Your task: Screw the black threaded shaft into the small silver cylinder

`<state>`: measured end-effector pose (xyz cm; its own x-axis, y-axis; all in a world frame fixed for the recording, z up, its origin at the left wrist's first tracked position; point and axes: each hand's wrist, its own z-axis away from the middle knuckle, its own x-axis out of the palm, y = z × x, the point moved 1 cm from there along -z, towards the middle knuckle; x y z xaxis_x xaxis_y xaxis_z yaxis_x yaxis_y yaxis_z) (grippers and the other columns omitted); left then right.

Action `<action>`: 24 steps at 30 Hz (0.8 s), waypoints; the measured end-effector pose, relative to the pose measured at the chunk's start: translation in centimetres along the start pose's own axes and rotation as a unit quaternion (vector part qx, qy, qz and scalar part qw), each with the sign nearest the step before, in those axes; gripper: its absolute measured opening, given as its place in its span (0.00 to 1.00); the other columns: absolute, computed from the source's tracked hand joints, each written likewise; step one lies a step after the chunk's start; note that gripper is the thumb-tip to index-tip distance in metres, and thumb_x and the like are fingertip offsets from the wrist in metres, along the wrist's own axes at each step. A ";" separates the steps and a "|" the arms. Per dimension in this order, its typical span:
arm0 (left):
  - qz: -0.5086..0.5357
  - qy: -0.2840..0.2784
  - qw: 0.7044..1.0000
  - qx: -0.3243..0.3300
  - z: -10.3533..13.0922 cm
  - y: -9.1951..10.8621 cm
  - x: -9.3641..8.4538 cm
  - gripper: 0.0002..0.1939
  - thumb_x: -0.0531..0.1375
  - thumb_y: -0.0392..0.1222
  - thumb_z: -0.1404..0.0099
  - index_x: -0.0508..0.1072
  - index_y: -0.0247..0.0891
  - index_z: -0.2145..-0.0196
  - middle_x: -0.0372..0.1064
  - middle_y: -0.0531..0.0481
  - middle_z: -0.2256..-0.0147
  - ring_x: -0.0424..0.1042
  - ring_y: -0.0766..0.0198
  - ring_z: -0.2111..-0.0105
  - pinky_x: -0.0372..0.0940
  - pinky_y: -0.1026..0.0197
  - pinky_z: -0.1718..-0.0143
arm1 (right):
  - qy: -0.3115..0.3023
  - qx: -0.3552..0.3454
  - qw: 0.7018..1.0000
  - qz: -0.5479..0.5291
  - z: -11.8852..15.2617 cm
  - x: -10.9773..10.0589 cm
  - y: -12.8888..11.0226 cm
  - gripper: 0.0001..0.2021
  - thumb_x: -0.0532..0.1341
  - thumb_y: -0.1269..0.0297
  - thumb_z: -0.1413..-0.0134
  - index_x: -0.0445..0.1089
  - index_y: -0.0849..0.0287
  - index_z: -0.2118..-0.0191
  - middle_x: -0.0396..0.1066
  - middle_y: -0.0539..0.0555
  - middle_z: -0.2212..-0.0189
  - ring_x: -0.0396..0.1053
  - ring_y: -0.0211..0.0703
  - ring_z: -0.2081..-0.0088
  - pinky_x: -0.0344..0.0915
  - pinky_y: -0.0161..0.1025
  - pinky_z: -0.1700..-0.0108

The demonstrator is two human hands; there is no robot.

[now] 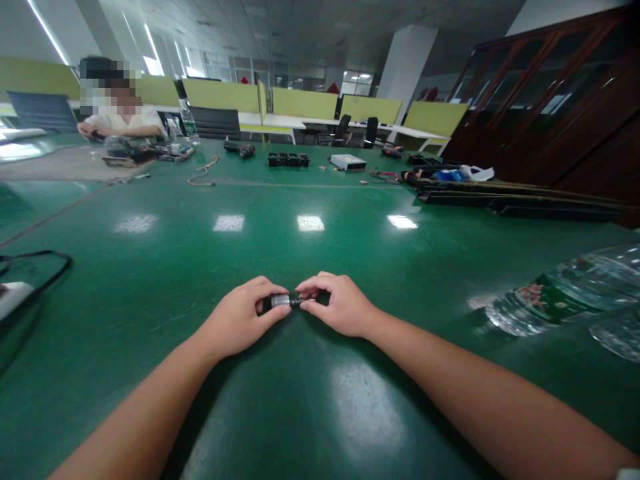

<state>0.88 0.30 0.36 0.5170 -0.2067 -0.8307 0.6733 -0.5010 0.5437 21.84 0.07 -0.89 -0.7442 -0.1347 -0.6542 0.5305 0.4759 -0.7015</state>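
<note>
Near the middle of the green table [280, 233], my left hand [245, 313] pinches a small silver metal cylinder [281, 301] between thumb and fingers. A thin dark, ridged shaft [296, 302] extends from the cylinder's right end toward my other hand. My right hand [340, 307] has its thumb and fingertips closed around the far end of that shaft, which they mostly hide. The cylinder and shaft lie level, in line with each other, at or just above the tabletop.
Clear plastic bottles [545, 300] lie at the right. A black cable [55, 253] and white power strip [13, 299] are at the left edge. Farther back are a black part [289, 160], a white box [347, 162], long dark bars [500, 197] and a seated person [125, 120].
</note>
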 end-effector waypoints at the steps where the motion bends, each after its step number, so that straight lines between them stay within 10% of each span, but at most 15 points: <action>1: 0.002 0.000 1.000 -0.002 0.0 0.0 0.0 0.16 0.56 0.51 0.34 0.75 0.42 0.55 0.70 0.50 0.63 0.68 0.62 0.67 0.62 0.60 0.63 | -0.001 -0.002 1.000 0.004 0.0 0.0 0.0 0.10 0.65 0.71 0.50 0.75 0.58 0.59 0.75 0.52 0.67 0.70 0.37 0.66 0.66 0.37 0.60; 24: 0.008 -0.005 1.000 -0.003 0.0 0.1 -0.1 0.14 0.62 0.49 0.39 0.77 0.44 0.57 0.71 0.51 0.62 0.68 0.62 0.67 0.61 0.61 0.64 | -0.037 -0.059 0.996 0.050 -0.1 0.1 0.1 0.08 0.67 0.68 0.52 0.77 0.57 0.62 0.75 0.51 0.69 0.68 0.40 0.65 0.63 0.38 0.60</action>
<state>0.94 0.29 0.50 0.5223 -0.2225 -0.8232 0.6687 -0.4922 0.5573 21.78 0.16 -0.94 -0.6565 -0.1426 -0.7407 0.5454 0.5886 -0.5967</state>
